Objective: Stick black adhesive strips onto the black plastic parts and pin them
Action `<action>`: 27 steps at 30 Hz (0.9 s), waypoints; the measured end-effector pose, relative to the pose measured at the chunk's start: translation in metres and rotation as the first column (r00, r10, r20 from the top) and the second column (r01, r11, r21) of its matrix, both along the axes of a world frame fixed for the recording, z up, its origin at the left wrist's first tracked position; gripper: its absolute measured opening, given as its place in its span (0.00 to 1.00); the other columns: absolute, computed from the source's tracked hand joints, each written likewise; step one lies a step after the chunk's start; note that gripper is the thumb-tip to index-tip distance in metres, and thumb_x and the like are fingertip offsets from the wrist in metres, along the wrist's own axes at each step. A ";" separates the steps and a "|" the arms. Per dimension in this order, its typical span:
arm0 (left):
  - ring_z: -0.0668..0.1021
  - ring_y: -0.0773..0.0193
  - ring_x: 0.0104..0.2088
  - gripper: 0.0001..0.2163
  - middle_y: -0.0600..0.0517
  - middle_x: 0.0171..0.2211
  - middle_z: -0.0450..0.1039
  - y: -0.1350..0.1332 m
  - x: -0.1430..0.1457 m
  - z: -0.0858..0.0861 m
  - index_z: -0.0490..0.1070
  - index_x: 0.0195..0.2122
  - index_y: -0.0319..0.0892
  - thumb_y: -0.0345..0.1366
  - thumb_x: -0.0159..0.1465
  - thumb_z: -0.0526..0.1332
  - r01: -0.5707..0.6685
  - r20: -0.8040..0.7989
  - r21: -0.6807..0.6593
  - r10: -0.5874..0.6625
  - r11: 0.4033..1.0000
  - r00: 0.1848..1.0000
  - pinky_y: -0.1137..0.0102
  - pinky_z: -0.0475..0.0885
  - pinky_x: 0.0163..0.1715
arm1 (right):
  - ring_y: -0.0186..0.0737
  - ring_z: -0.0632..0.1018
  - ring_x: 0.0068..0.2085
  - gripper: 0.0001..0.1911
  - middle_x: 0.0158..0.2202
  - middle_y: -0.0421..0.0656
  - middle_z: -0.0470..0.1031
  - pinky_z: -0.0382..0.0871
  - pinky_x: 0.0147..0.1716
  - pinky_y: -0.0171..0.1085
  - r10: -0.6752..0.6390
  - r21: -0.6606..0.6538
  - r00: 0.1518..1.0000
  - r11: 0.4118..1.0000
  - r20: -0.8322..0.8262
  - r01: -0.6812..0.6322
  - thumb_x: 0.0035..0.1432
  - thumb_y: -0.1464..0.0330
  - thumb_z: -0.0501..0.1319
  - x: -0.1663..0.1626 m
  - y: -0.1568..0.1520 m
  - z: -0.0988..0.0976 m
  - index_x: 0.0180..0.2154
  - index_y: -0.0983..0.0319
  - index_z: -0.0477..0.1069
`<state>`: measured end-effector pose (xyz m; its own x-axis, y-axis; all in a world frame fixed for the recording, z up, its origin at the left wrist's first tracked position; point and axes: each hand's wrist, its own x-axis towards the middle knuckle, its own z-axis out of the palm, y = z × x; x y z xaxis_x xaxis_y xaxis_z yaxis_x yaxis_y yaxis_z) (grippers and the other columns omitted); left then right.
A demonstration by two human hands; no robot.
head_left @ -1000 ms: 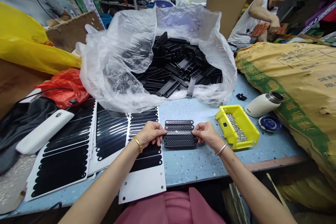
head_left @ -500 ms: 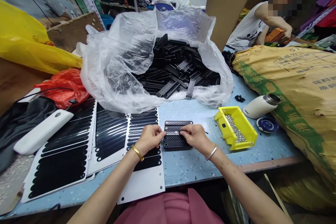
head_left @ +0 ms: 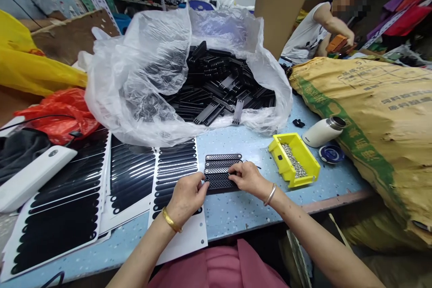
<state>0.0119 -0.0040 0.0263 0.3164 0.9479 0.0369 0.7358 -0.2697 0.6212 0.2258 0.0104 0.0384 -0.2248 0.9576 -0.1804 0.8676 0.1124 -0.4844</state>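
The black lattice pieces (head_left: 221, 183) lie in a row near the worktop's (head_left: 253, 216) front edge. Bright dots show at the left ends of the upper ones; on the lower ones I can make out none, so the row looks partly done, though fingers cover some ends. At the row's left end is the left hand (head_left: 189, 191), thumb and forefinger nearly together; the right hand's (head_left: 248, 175) grip is narrow, over its right part. Whether either holds anything, I cannot tell. Bare worktop separates the row from the front edge and the right hand from the yellow bin (head_left: 306, 182); printed sheets (head_left: 177, 154) bound the left, a plastic bag (head_left: 111, 112) the back.
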 end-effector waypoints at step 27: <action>0.79 0.60 0.34 0.10 0.50 0.33 0.80 0.023 0.029 0.006 0.78 0.35 0.45 0.34 0.63 0.56 0.190 -0.168 0.020 -0.184 0.981 0.968 0.70 0.67 0.35 | 0.44 0.76 0.32 0.13 0.30 0.50 0.79 0.60 0.29 0.36 -0.345 0.140 0.866 0.939 0.361 0.316 0.55 0.71 0.54 0.182 -0.016 -0.011 0.27 0.64 0.77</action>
<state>0.0413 0.0194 0.0327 0.4928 0.8701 0.0025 0.7610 -0.4325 0.4836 0.4082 -0.0058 0.0272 0.1772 0.9776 -0.1134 0.9746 -0.1903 -0.1178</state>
